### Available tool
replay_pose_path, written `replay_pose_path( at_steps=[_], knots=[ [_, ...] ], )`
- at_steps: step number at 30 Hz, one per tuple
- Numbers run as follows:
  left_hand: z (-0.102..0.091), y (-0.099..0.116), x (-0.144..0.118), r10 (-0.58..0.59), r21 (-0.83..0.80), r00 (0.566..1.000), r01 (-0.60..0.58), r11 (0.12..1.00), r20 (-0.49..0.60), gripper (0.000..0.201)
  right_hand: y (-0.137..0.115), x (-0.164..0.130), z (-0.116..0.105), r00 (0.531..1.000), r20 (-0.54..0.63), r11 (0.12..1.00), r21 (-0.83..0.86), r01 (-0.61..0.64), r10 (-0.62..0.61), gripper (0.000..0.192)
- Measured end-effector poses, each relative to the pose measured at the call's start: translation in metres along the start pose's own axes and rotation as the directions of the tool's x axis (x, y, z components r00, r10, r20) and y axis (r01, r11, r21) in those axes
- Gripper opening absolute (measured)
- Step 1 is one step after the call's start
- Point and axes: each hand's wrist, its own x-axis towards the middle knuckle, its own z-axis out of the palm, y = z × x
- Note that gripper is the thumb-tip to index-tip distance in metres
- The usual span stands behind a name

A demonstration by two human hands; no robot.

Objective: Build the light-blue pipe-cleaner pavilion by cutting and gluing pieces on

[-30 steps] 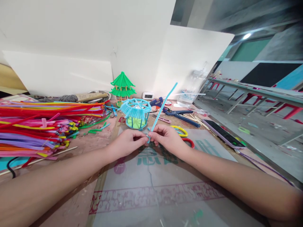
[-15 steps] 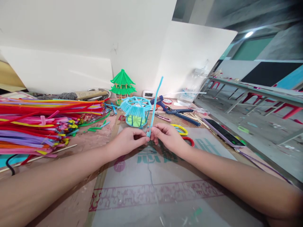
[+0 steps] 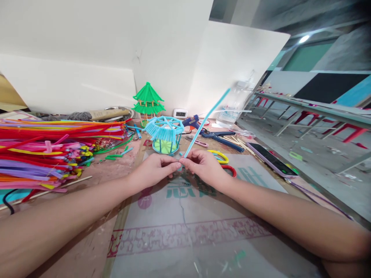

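Between my two hands is a light blue pipe cleaner (image 3: 207, 117), its long free part slanting up to the right. My left hand (image 3: 160, 168) pinches its lower end between thumb and fingers. Just beside, my right hand (image 3: 203, 164) grips the stem a little higher, thumb against forefinger. The short piece at the fingertips is mostly hidden. Behind my hands stands a small blue pavilion frame (image 3: 165, 133) with a pale green floor and roof strips along part of its top. A green tiered pagoda (image 3: 148, 100) is farther back.
Bundles of coloured pipe cleaners (image 3: 43, 154) lie at left. Scissors (image 3: 228, 170) with red and yellow handles, blue pliers (image 3: 223, 138), a glue gun (image 3: 193, 122), a phone (image 3: 271, 159), a small digital clock (image 3: 180, 113) and a clear bottle (image 3: 234, 104) are around. A plastic sheet (image 3: 185, 247) covers the table.
The pipe cleaner has tipped from nearly upright to a slant toward the right. My fingers have shifted slightly at its lower end, still close together.
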Motion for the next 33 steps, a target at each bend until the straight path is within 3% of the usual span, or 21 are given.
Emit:
replay_pose_path(
  at_steps=[6, 14, 22, 25, 28, 33],
  knots=[
    [-0.001, -0.002, 0.003, -0.05, -0.065, 0.998, 0.052, 0.997, 0.033, 0.032, -0.001, 0.0, 0.001, 1.0, 0.006, 0.998, 0.07, -0.005, 0.005, 0.031],
    [0.0, -0.002, 0.003, -0.064, -0.069, 0.997, 0.066, 0.995, 0.032, 0.027, -0.004, 0.0, -0.001, 1.0, 0.017, 1.0, 0.02, -0.009, 0.008, 0.029],
    [0.003, 0.0, 0.002, -0.086, -0.1, 0.996, 0.086, 0.991, 0.006, 0.025, -0.002, -0.001, 0.001, 0.997, 0.035, 0.994, -0.081, 0.071, -0.069, 0.029],
    [0.003, 0.002, 0.002, -0.079, -0.105, 0.997, 0.079, 0.991, 0.007, 0.027, -0.012, 0.004, -0.016, 0.982, 0.155, 0.983, -0.133, 0.125, -0.104, 0.026],
    [0.002, 0.004, 0.001, -0.093, -0.119, 0.995, 0.095, 0.988, 0.017, 0.027, -0.029, 0.008, -0.047, 0.942, 0.316, 0.91, -0.346, 0.229, -0.117, 0.023],
    [0.003, 0.004, 0.001, -0.087, -0.14, 0.996, 0.09, 0.986, 0.03, 0.027, -0.04, 0.007, -0.088, 0.903, 0.428, 0.738, -0.62, 0.268, 0.032, 0.022]
  ],
)
